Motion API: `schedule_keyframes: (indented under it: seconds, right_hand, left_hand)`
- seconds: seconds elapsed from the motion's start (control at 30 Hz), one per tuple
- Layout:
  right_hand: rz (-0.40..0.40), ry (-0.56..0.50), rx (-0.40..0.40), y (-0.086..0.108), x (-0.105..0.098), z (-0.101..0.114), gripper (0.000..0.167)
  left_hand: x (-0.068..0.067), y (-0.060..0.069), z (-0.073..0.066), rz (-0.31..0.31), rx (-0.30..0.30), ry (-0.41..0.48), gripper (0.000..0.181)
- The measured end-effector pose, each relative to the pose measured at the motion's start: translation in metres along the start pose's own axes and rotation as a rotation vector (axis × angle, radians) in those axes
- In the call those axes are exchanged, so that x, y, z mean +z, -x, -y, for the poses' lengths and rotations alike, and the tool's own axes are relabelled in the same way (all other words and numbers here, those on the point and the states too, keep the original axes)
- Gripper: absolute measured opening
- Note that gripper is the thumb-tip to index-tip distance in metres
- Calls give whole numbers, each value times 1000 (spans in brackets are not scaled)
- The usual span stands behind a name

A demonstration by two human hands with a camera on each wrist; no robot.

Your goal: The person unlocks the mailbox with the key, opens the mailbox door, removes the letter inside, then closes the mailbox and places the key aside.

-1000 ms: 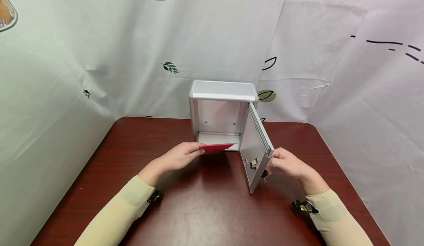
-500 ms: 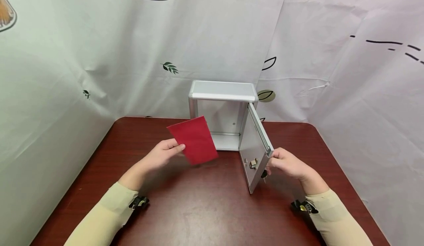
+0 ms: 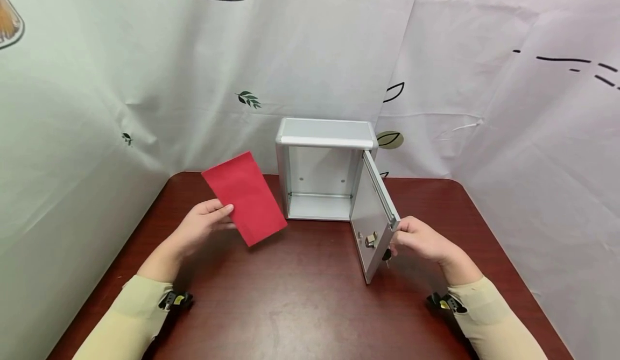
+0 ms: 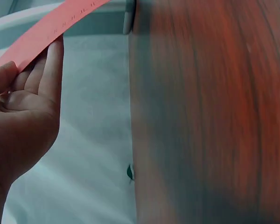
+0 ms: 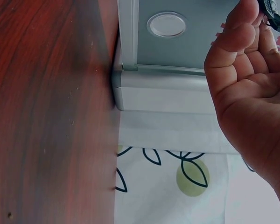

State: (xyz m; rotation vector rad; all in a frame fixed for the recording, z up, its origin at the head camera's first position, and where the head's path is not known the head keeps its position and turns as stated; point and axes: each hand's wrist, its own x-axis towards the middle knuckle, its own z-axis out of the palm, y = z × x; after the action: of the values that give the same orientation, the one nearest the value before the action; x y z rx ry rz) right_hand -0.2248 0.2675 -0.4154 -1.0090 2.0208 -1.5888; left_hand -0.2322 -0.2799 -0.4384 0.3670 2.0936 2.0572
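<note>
My left hand (image 3: 205,221) pinches a flat red envelope (image 3: 245,197) between thumb and fingers, tilted above the table left of the metal box. In the left wrist view the envelope (image 4: 51,33) shows nearly edge-on, with small print along it. The silver-framed box (image 3: 319,209) stands upright at the back, its hinged door (image 3: 373,214) swung toward me and its inside bare. My right hand (image 3: 418,239) holds the door's free edge with curled fingers, next to a black-headed key (image 3: 387,253) on the outer face. The exact finger contact is partly hidden behind the door.
A metal lock (image 3: 371,240) sticks out from the door's inner side. The dark red wooden table (image 3: 286,306) bears the box near its back edge. White patterned cloth (image 3: 329,53) hangs close behind and along both sides.
My left hand has drawn the red envelope from the front of the box opening to the left and turned its flat face upward. The right hand and the door have stayed put.
</note>
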Motion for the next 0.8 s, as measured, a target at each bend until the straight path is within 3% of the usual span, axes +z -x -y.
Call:
schedule_keyframes:
  seconds: [0.2,0.5,0.8]
  right_hand:
    - [-12,16,3,0,0,1,21]
    - [-17,50,-13,-1,2,0,20]
    - [-17,40,-3,-1,1,-2,20]
  left_hand:
    - [-20,4,2,-69,-23,-6,30]
    - [-44,4,10,-122,-124,-25,41]
    - [-60,1,20,-155,-252,-22,31]
